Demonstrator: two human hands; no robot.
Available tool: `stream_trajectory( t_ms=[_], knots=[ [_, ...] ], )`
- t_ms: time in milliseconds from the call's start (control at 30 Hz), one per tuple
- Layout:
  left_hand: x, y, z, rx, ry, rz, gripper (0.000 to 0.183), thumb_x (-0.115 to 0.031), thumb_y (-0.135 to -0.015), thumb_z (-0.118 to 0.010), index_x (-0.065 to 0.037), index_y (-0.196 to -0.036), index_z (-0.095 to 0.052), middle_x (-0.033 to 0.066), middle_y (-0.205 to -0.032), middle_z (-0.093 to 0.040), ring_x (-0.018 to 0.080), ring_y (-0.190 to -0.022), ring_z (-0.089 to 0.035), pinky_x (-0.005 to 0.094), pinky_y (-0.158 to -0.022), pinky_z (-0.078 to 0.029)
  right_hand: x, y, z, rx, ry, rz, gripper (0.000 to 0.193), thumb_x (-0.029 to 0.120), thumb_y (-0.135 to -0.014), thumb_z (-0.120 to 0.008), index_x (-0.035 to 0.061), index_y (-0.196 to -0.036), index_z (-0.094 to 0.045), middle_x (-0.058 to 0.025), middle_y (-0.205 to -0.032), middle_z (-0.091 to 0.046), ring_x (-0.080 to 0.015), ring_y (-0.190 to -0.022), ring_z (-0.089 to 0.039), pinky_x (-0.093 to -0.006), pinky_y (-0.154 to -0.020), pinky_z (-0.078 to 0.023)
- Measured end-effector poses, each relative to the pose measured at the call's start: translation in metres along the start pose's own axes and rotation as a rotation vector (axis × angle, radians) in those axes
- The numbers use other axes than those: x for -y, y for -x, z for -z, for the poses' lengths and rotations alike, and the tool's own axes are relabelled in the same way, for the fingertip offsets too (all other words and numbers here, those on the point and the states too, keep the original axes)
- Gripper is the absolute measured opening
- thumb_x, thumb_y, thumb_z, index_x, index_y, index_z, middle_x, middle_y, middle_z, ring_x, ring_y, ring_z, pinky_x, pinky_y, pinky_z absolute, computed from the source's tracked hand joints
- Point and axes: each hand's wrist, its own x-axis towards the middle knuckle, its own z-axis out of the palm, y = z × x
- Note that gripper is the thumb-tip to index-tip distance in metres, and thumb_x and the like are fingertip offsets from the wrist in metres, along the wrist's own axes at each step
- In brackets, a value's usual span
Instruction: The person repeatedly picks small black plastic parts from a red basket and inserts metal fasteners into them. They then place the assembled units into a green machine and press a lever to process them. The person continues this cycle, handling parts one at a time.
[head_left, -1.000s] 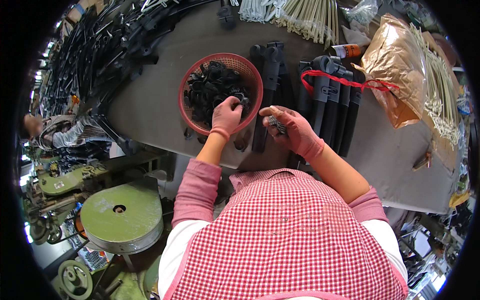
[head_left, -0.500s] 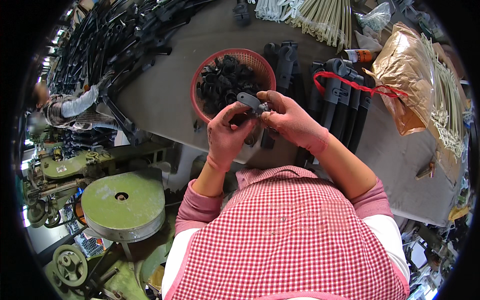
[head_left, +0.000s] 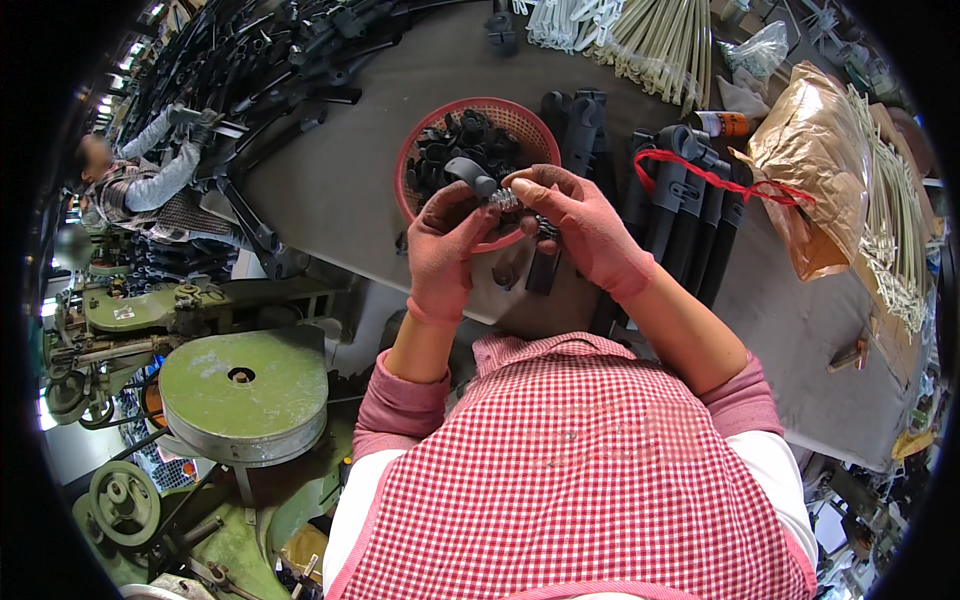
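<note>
Both my hands wear pinkish, stained gloves and meet over the near edge of a red plastic basket (head_left: pixel 532 118) of dark curved plastic clips (head_left: pixel 480 135). My left hand (head_left: pixel 442 262) pinches a grey plastic clip (head_left: pixel 466 173) with a rounded, hooked end. At the clip's lower end is a small metal coil spring (head_left: pixel 504 200), which the thumb and forefinger of my right hand (head_left: pixel 595 238) grip. More small coiled metal pieces (head_left: pixel 546 229) sit under that hand's curled fingers. Whether the spring is inside the clip or only against it, I cannot tell.
Black tubes with grey clamp ends (head_left: pixel 676 190) lie right of the basket, beside a red cord (head_left: pixel 735 183) and a brown paper bag (head_left: pixel 805 150). Pale rods (head_left: pixel 655 45) lie beyond. Green machinery (head_left: pixel 245 385) stands left. A co-worker (head_left: pixel 160 180) handles black parts at far left.
The grey clip has turned, from its flat holed tab showing to its rounded hook. The coil spring now shows between my hands. The co-worker's arms have moved.
</note>
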Motion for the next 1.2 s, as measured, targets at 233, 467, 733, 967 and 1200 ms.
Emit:
stream_trajectory(
  t_ms=[233, 467, 733, 967, 1200],
  knots=[
    [0.005, 0.007, -0.005, -0.057, -0.085, -0.087, 0.025, 0.007, -0.091, -0.063, 0.006, -0.116, -0.06, 0.016, -0.108, -0.068, 0.0216, -0.095, -0.07, 0.0331, -0.084, -0.061, -0.004, 0.0, 0.008, 0.053, 0.289, -0.026, 0.019, 0.024, -0.096, -0.066, 0.0063, -0.101, -0.067, 0.0062, -0.082, -0.06, -0.0012, -0.068, -0.052, -0.0176, -0.054, -0.038],
    [0.002, 0.004, -0.003, -0.1, -0.046, -0.075, 0.027, 0.004, -0.092, -0.063, 0.003, -0.119, -0.061, 0.0137, -0.106, -0.069, 0.0186, -0.093, -0.07, 0.0311, -0.081, -0.061, -0.015, -0.007, 0.006, -0.004, -0.298, -0.013, 0.014, 0.017, -0.096, -0.066, 0.0059, -0.104, -0.063, -0.0006, -0.091, -0.066, -0.006, -0.072, -0.058, -0.02, -0.062, -0.047],
    [0.003, 0.003, -0.003, -0.091, -0.068, -0.072, 0.024, 0.005, -0.091, -0.064, 0.003, -0.115, -0.061, 0.0114, -0.102, -0.069, 0.0158, -0.088, -0.069, 0.0274, -0.079, -0.06, -0.019, -0.007, 0.0, 0.027, -0.073, -0.002, 0.02, 0.017, -0.091, -0.071, 0.0072, -0.107, -0.065, 0.0011, -0.089, -0.066, -0.0046, -0.072, -0.059, -0.0191, -0.054, -0.043],
    [0.0, -0.002, 0.002, -0.033, -0.032, -0.093, 0.02, -0.001, -0.095, -0.062, 0.003, -0.114, -0.061, 0.0094, -0.101, -0.068, 0.0137, -0.085, -0.068, 0.0274, -0.076, -0.06, -0.02, -0.003, -0.008, -0.077, 0.182, 0.171, 0.017, 0.009, -0.092, -0.067, 0.0014, -0.108, -0.065, -0.0027, -0.093, -0.067, -0.006, -0.082, -0.064, -0.0202, -0.063, -0.053],
    [0.0, -0.002, 0.0, -0.045, -0.008, 0.011, 0.021, -0.003, -0.096, -0.061, 0.002, -0.116, -0.061, 0.0096, -0.1, -0.068, 0.0147, -0.086, -0.069, 0.028, -0.073, -0.06, -0.034, -0.004, -0.015, 0.011, 0.434, 0.479, 0.021, -0.006, -0.089, -0.062, -0.0013, -0.11, -0.062, -0.0025, -0.097, -0.064, -0.007, -0.09, -0.061, -0.0236, -0.081, -0.053]
  ],
)
